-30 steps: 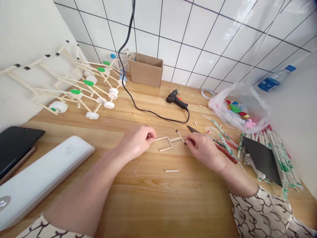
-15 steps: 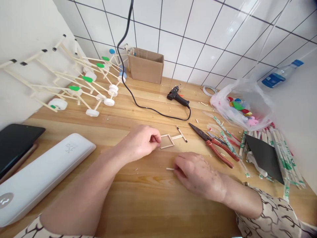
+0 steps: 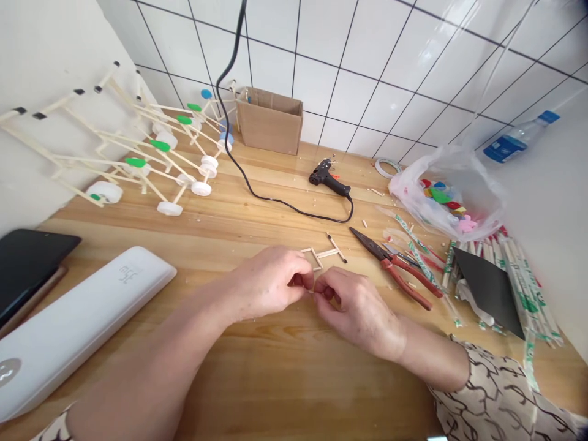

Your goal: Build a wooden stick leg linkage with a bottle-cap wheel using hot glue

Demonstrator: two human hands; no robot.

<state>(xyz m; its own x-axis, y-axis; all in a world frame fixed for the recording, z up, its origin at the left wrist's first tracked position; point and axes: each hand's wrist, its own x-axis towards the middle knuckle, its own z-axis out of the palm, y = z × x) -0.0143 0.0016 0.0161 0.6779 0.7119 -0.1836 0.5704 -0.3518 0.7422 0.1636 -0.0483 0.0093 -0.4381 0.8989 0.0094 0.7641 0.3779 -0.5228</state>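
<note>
My left hand [image 3: 271, 285] and my right hand [image 3: 356, 309] meet fingertip to fingertip near the middle of the wooden table [image 3: 285, 380]. Both are closed in a pinch on a short wooden stick [image 3: 312, 290], of which only a sliver shows between the fingers. Just beyond the fingers lies a small frame of glued wooden sticks [image 3: 324, 252], flat on the table and apart from both hands.
Red-handled pliers [image 3: 395, 269] lie right of the frame. A black glue gun [image 3: 327, 179] with its cord sits further back, before a cardboard box [image 3: 270, 120]. A stick-and-bottle-cap model [image 3: 151, 153] stands far left. A white case [image 3: 78, 324] and phone [image 3: 27, 263] lie left; a plastic bag [image 3: 448, 193] and wrapped chopsticks [image 3: 523, 282] right.
My right hand left the stick frame, dropped to the loose short stick nearer me and picked it up. My left hand let go of the frame and came back to meet it.
</note>
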